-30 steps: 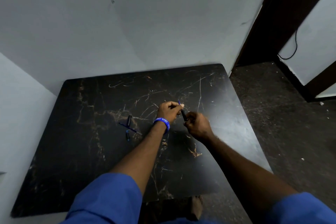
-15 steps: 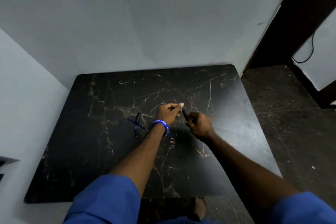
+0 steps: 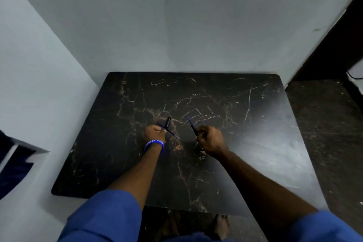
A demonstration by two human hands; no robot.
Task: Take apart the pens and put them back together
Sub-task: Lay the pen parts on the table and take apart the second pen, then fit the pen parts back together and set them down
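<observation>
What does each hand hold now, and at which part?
The right hand holds a pen piece by its lower end, blue tip pointing up. The left hand is at the loose pen parts on the table; its grip cannot be told.

Dim, cool-toned indoor light. Soft glare patch on right half of bench [image 3: 275,149]. Faint shadow beneath hands. Dark floor [image 3: 324,124] at right nearly lost in murk. Slight motion softness overall, fine detail smeared. Wide-angle bending of wall [image 3: 176,25] lines and sleeves [image 3: 110,220] toward edges.
</observation>
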